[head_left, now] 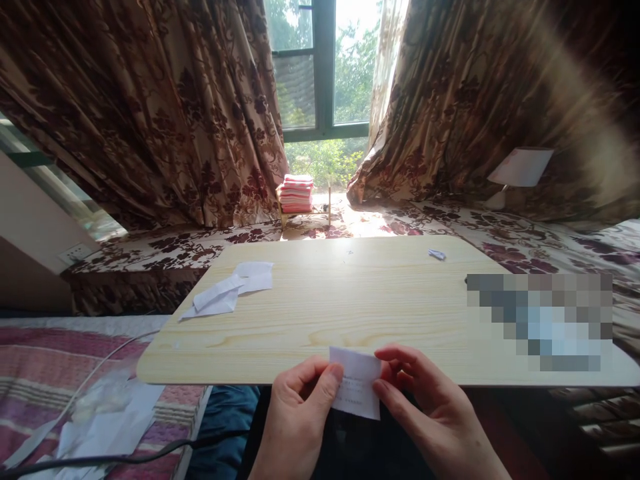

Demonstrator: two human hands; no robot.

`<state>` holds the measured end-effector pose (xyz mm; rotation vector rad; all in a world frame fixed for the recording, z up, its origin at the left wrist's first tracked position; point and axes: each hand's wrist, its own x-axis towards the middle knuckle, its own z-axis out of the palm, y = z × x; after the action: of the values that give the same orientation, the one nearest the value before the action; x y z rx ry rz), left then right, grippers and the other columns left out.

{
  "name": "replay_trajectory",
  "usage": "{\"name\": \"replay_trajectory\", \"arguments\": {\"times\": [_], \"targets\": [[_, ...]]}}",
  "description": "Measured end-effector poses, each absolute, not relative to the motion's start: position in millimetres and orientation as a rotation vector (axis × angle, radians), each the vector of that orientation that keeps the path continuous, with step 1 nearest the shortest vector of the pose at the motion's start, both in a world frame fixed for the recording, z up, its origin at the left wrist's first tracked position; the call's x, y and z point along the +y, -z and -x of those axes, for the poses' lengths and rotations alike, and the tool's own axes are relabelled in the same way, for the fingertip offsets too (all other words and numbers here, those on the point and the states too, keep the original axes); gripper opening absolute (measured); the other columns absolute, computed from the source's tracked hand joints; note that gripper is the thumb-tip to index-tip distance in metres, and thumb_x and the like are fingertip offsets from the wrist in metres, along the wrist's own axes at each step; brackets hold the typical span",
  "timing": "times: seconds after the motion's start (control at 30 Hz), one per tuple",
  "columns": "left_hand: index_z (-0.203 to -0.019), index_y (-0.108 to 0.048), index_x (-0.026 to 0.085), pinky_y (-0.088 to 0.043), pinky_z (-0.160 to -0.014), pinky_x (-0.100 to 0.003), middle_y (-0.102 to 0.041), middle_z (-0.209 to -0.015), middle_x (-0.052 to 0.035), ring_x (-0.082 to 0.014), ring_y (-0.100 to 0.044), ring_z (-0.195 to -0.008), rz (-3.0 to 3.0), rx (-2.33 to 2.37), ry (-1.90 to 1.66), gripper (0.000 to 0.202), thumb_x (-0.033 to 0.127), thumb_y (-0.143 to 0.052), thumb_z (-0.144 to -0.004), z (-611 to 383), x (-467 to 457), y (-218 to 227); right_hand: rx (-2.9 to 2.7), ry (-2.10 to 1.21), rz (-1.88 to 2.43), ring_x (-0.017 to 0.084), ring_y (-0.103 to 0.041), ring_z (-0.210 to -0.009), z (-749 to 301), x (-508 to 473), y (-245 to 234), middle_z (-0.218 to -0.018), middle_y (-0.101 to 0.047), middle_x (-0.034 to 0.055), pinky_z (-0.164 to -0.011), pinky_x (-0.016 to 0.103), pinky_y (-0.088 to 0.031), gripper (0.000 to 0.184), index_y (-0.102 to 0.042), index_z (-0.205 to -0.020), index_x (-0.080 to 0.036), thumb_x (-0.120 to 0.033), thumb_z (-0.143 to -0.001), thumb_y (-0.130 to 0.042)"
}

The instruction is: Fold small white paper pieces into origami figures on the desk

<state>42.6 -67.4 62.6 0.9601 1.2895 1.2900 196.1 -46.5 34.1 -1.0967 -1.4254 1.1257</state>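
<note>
A small piece of white paper (356,381) with faint lines of print is held up at the table's near edge. My left hand (307,403) pinches its left side, thumb in front and fingers bent behind. At the paper's right edge, my right hand (433,400) has its thumb and forefinger at the sheet, the other fingers curled. On the table's left side lie several torn white paper pieces (215,297), partly overlapping. A small folded scrap of paper (437,254) rests near the far right corner.
The pale wooden table (320,307) carries a pixelated object (550,327) on its right. At left, papers (110,420) and a black cable (125,460) lie over a striped bed cover (30,373). Beyond stand pink folded cloths (297,193) on a small rack and a lamp (521,167).
</note>
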Motion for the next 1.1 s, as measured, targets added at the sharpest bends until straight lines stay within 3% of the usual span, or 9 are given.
{"name": "replay_trajectory", "arguments": {"times": [0.23,0.47,0.8,1.1], "targets": [[-0.079,-0.074,0.014,-0.041,-0.059,-0.020,-0.062,-0.066,-0.0015,-0.0146,-0.052,-0.066,-1.087,1.365,-1.288,0.029,0.040,-0.061,-0.081,-40,-68,-58,-1.642,-0.928,1.039,0.012,-0.059,-0.066,-200,-44,-31,-0.079,-0.062,-0.0008,-0.059,0.019,-0.052,0.017,-0.060,-0.101,-0.027,-0.025,-0.084,-0.062],[-0.070,-0.067,0.015,-0.041,-0.059,-0.019,-0.059,-0.065,0.0005,-0.0131,-0.051,-0.065,-1.179,1.412,-1.294,0.025,0.035,-0.059,-0.083,-37,-68,-55,-1.780,-0.706,0.950,0.010,-0.059,-0.069,-200,-42,-33,-0.091,-0.061,-0.0007,-0.062,0.017,-0.052,0.025,-0.058,-0.104,-0.030,-0.015,-0.084,-0.059],[-0.067,-0.062,0.016,-0.040,-0.058,-0.019,-0.057,-0.065,0.0017,-0.0120,-0.049,-0.064,-1.200,1.410,-1.262,0.026,0.035,-0.059,-0.084,-35,-69,-50,-1.694,-0.946,1.049,0.014,-0.062,-0.076,-203,-41,-34,-0.087,-0.065,0.0012,-0.063,0.020,-0.053,0.011,-0.061,-0.096,-0.025,-0.026,-0.085,-0.060],[-0.071,-0.065,0.015,-0.040,-0.061,-0.020,-0.057,-0.068,0.0002,-0.0127,-0.049,-0.066,-1.267,1.360,-1.233,0.025,0.033,-0.057,-0.086,-34,-71,-52,-1.477,-1.363,1.110,0.014,-0.059,-0.076,-203,-39,-44,-0.082,-0.064,0.0001,-0.064,0.020,-0.049,0.017,-0.064,-0.088,-0.023,-0.039,-0.083,-0.062]]}}
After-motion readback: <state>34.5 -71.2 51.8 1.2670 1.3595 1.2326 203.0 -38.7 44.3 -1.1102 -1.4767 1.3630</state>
